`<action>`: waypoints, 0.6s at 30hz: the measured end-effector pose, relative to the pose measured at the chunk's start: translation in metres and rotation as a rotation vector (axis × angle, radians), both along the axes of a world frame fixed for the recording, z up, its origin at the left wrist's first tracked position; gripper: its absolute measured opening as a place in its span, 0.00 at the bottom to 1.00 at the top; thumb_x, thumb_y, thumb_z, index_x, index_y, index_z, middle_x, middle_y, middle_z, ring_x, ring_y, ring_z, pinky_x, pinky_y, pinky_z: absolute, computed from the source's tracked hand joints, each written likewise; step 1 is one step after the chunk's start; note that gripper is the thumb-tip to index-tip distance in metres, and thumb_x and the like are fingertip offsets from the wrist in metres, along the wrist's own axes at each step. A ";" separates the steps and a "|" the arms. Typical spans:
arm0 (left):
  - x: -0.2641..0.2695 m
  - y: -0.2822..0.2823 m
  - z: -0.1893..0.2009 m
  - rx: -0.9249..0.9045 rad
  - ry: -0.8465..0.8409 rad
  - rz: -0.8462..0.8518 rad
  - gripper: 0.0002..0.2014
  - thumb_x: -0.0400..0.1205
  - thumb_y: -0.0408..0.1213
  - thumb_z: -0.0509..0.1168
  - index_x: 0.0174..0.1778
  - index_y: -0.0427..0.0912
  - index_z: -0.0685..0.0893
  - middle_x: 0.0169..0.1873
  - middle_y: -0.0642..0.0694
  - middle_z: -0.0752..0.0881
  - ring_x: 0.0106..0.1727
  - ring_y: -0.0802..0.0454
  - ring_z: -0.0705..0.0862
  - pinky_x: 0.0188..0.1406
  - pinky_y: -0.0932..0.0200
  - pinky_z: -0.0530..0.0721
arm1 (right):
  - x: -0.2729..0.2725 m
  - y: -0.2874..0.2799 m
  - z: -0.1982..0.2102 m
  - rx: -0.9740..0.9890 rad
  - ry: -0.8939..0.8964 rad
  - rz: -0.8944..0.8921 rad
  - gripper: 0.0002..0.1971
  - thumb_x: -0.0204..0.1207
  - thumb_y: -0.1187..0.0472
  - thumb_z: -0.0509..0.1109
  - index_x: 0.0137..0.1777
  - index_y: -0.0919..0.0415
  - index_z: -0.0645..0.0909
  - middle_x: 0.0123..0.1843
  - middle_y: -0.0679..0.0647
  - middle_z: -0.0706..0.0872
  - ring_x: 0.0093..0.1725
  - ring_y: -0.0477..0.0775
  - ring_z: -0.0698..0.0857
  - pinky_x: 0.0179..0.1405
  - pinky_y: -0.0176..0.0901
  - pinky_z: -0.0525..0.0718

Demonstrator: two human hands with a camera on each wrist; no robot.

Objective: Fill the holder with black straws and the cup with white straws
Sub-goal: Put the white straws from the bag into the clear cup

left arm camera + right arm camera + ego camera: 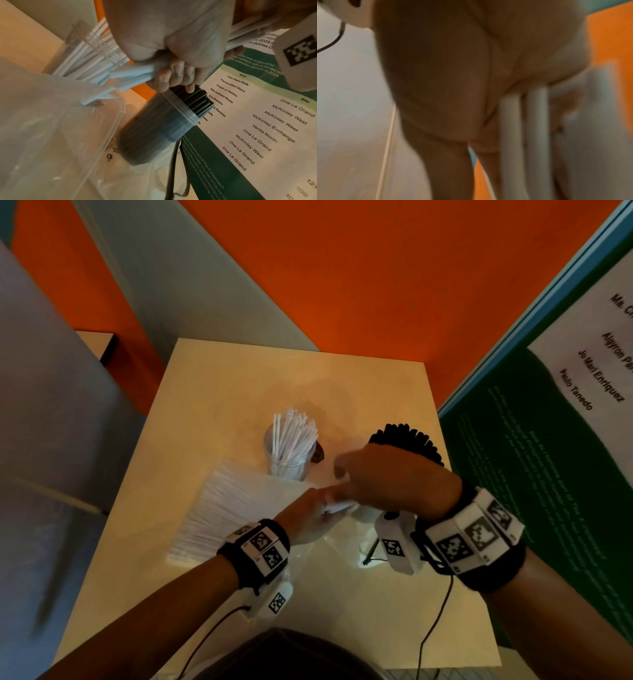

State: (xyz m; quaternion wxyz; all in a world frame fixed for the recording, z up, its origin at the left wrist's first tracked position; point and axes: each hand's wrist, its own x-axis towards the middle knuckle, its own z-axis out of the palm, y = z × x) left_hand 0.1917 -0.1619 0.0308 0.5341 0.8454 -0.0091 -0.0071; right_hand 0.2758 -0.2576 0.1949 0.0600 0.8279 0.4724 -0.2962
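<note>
A clear cup (291, 451) packed with white straws stands mid-table. To its right a clear holder (163, 125) full of black straws (409, 440) is partly hidden behind my right hand (383, 481). My left hand (308, 520) grips a bundle of white straws (132, 75), fingers (176, 77) curled round it, just in front of the cup. The bundle's other end runs under my right hand, which closes over it; white straws (537, 121) show beside that palm (453, 81) in the blurred right wrist view.
A clear plastic bag (229, 508) of loose white straws lies at the left front of the beige table (376, 388). A green poster (513, 457) borders the table's right edge. Cables (438, 611) trail from both wrist cameras. An orange wall stands behind.
</note>
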 end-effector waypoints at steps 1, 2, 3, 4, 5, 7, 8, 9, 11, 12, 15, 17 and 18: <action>-0.001 0.003 0.000 -0.011 0.009 0.004 0.11 0.85 0.42 0.64 0.59 0.42 0.83 0.52 0.42 0.87 0.52 0.45 0.86 0.52 0.51 0.83 | 0.005 0.000 0.007 0.107 0.039 -0.082 0.22 0.78 0.38 0.63 0.57 0.57 0.80 0.45 0.52 0.85 0.42 0.51 0.83 0.40 0.44 0.79; 0.001 0.006 0.001 -0.059 0.036 0.017 0.14 0.85 0.45 0.62 0.63 0.42 0.81 0.57 0.41 0.87 0.56 0.45 0.85 0.57 0.46 0.82 | 0.007 -0.002 0.012 0.264 0.088 -0.165 0.27 0.75 0.33 0.59 0.56 0.56 0.80 0.48 0.52 0.86 0.44 0.51 0.84 0.43 0.45 0.80; 0.001 0.008 0.004 -0.084 0.056 0.026 0.17 0.85 0.47 0.61 0.66 0.44 0.80 0.58 0.42 0.87 0.58 0.46 0.85 0.60 0.45 0.82 | 0.007 -0.002 0.016 0.457 0.129 -0.212 0.32 0.72 0.30 0.54 0.56 0.57 0.81 0.50 0.53 0.87 0.46 0.51 0.84 0.45 0.47 0.81; 0.001 0.010 0.007 -0.108 0.054 0.036 0.17 0.85 0.49 0.61 0.67 0.45 0.80 0.59 0.44 0.87 0.59 0.48 0.85 0.60 0.47 0.82 | 0.005 -0.003 0.017 0.648 0.146 -0.235 0.34 0.72 0.31 0.51 0.55 0.59 0.81 0.50 0.55 0.87 0.47 0.53 0.84 0.47 0.49 0.81; 0.001 0.011 0.008 -0.124 0.042 0.046 0.17 0.86 0.49 0.60 0.66 0.45 0.80 0.56 0.48 0.88 0.57 0.52 0.85 0.57 0.52 0.83 | 0.005 -0.003 0.014 0.780 0.165 -0.258 0.34 0.74 0.34 0.49 0.54 0.63 0.82 0.50 0.58 0.86 0.48 0.56 0.84 0.49 0.52 0.81; 0.002 0.013 0.011 -0.157 0.024 0.053 0.14 0.86 0.47 0.59 0.60 0.44 0.83 0.46 0.56 0.88 0.47 0.64 0.85 0.44 0.69 0.79 | -0.001 0.001 0.005 0.846 0.235 -0.282 0.35 0.77 0.38 0.45 0.53 0.67 0.82 0.51 0.63 0.85 0.51 0.61 0.83 0.54 0.56 0.80; 0.003 0.012 0.013 -0.175 0.031 0.057 0.13 0.86 0.46 0.60 0.58 0.43 0.84 0.43 0.58 0.87 0.45 0.66 0.84 0.42 0.71 0.78 | -0.005 0.006 -0.002 0.799 0.264 -0.278 0.35 0.77 0.38 0.44 0.54 0.66 0.82 0.51 0.62 0.85 0.52 0.60 0.83 0.56 0.57 0.79; 0.004 0.012 0.013 -0.171 0.047 0.057 0.12 0.86 0.44 0.60 0.58 0.43 0.84 0.45 0.56 0.88 0.47 0.65 0.84 0.43 0.70 0.78 | -0.010 0.010 -0.009 0.751 0.287 -0.266 0.35 0.77 0.38 0.42 0.54 0.64 0.83 0.52 0.60 0.86 0.52 0.57 0.84 0.57 0.57 0.80; 0.002 0.012 0.014 -0.159 0.054 0.073 0.08 0.87 0.41 0.60 0.55 0.48 0.84 0.45 0.56 0.88 0.46 0.65 0.84 0.43 0.65 0.80 | -0.013 0.017 -0.018 0.753 0.336 -0.283 0.35 0.77 0.35 0.43 0.53 0.59 0.85 0.53 0.55 0.87 0.54 0.52 0.84 0.60 0.55 0.80; 0.001 0.013 0.015 -0.170 0.041 0.087 0.08 0.87 0.40 0.60 0.50 0.55 0.84 0.39 0.61 0.87 0.40 0.69 0.83 0.38 0.71 0.77 | -0.011 0.018 -0.021 0.824 0.359 -0.323 0.36 0.76 0.33 0.43 0.52 0.57 0.85 0.54 0.52 0.87 0.55 0.49 0.84 0.62 0.53 0.80; 0.000 0.019 0.018 -0.209 -0.003 0.127 0.15 0.87 0.39 0.58 0.40 0.63 0.82 0.27 0.71 0.82 0.27 0.72 0.78 0.27 0.81 0.70 | -0.004 0.015 -0.032 1.147 0.478 -0.472 0.32 0.76 0.28 0.51 0.57 0.55 0.81 0.57 0.47 0.85 0.61 0.45 0.83 0.63 0.41 0.80; 0.001 0.023 0.021 -0.244 -0.023 0.167 0.14 0.87 0.41 0.58 0.45 0.67 0.82 0.33 0.70 0.84 0.33 0.67 0.81 0.31 0.79 0.73 | -0.011 0.016 -0.043 1.186 0.576 -0.506 0.21 0.78 0.40 0.65 0.64 0.52 0.73 0.59 0.47 0.82 0.63 0.44 0.81 0.60 0.37 0.80; 0.002 0.025 0.022 -0.284 -0.035 0.190 0.12 0.86 0.42 0.58 0.52 0.67 0.81 0.40 0.66 0.86 0.41 0.65 0.83 0.39 0.75 0.78 | -0.018 0.019 -0.050 1.160 0.601 -0.489 0.18 0.79 0.50 0.68 0.65 0.50 0.69 0.59 0.50 0.81 0.63 0.46 0.81 0.59 0.38 0.81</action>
